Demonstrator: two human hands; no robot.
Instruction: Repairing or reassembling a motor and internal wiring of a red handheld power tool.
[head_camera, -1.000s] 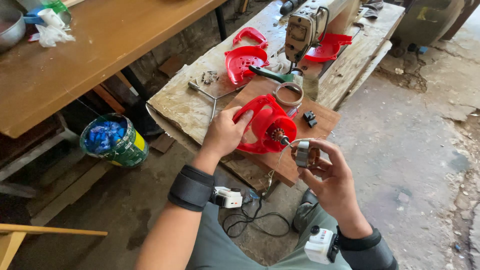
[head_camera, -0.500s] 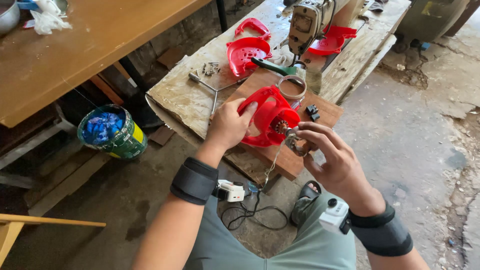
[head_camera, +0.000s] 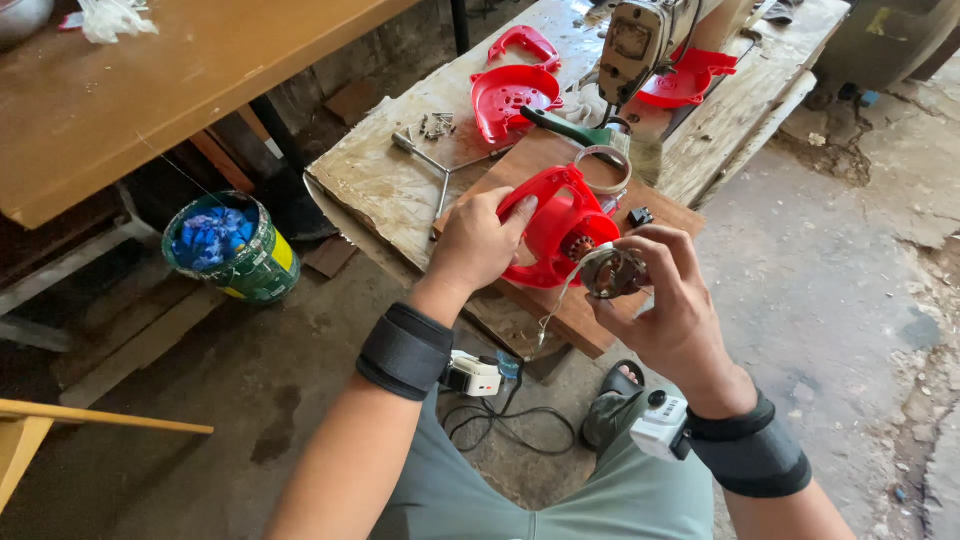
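Housing (head_camera: 560, 225), red plastic, lies on a wooden board (head_camera: 590, 320) on the low bench (head_camera: 380, 185), and the left hand (head_camera: 480, 245) grasps its rim. The right hand (head_camera: 665, 300) pinches one small round metal part (head_camera: 612, 272) in its fingertips, just beside the housing's opening; a thin wire hangs from it. Three more red shells (head_camera: 515, 95) lie farther up the bench, beside one metal ring (head_camera: 603, 168), one green-handled tool (head_camera: 570, 128) and one grey motor body (head_camera: 645, 40). One green bucket (head_camera: 225, 250) stands on the floor to the left.
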